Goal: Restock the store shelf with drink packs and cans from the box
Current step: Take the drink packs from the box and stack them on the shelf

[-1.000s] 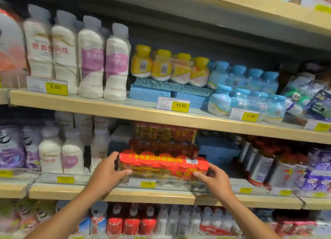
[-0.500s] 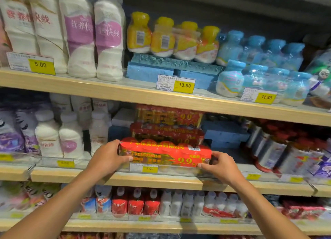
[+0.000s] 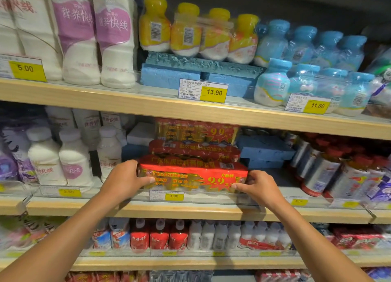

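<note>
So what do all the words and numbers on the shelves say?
"5.00": yellow tag, upper shelf, left.
"13.90": yellow tag by the blue foam blocks.
"11.80": tag by the blue bottles.
"9.90": tag under the red pack.
"9.9": red pack's starburst.
Other tags and small print: too blurred.

A shop aisle, drinks section
Wooden shelves point(image 3: 190, 110) stacked with shrink-wrapped bottle packs point(image 3: 196, 32), each row fronted by yellow price tags point(image 3: 213, 92) reading 5.00, 13.90, 11.80 and 9.90

left hand point(image 3: 124, 179) + right hand point(image 3: 259, 186) grip red drink pack point(image 3: 191, 176) ends | middle shelf point(image 3: 148, 208) front, above 9.90 tag point(image 3: 174, 196)
</note>
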A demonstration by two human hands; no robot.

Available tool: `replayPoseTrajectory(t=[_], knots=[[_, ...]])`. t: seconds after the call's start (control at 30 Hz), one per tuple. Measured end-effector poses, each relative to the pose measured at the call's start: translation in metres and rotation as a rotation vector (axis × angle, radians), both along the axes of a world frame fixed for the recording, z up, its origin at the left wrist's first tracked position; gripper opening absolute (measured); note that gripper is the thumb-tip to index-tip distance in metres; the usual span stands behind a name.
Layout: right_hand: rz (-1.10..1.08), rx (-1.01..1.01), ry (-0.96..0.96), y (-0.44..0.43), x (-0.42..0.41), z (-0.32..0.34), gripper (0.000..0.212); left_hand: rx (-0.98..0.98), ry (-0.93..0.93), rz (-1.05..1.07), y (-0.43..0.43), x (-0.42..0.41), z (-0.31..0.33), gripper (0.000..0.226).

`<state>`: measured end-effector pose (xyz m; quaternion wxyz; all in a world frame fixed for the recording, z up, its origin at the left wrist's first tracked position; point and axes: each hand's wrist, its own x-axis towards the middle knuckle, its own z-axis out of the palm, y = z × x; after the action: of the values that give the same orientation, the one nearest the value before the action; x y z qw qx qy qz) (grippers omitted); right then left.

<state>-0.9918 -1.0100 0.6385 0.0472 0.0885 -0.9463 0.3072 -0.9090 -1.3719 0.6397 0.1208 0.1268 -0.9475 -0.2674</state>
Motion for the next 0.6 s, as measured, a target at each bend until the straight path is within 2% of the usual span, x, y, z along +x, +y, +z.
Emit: replayPoseTrajectory(t=[0.37, 0.6], knots=[[-0.007, -0.006, -0.021, -0.001, -0.012, -0.003, 0.035, 0.001, -0.057, 0.03, -0.001, -0.011, 0.0, 0.038], [0.008, -0.014, -0.021, -0.002, -0.016, 0.0, 0.029, -0.043, -0.068, 0.056, 0.002, -0.014, 0.004, 0.042]])
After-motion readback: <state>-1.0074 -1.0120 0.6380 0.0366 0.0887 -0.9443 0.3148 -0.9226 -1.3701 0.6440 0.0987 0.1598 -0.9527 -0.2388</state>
